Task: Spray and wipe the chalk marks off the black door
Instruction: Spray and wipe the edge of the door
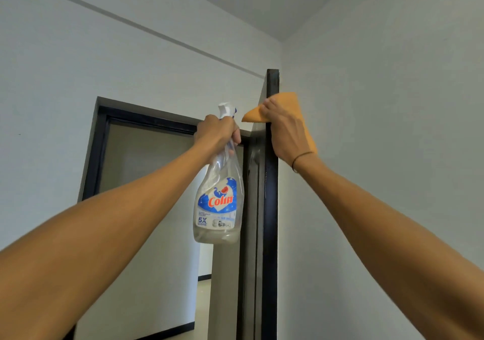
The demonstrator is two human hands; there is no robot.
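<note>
The black door [271, 221] stands open and I see it edge-on as a narrow dark strip running up the middle right. Faint pale marks show on that edge around mid-height. My right hand [286, 132] presses an orange cloth [293, 104] against the door's edge near its top, fingers wrapped over the cloth. My left hand [218, 132] grips the neck of a clear spray bottle [218, 203] with a blue and red label, held upright just left of the door edge. The white nozzle [226, 109] pokes up above my fist.
White walls close in on the left and right. Behind the bottle a dark door frame [100, 140] surrounds an opening into another room with a pale floor. The ceiling corner is overhead.
</note>
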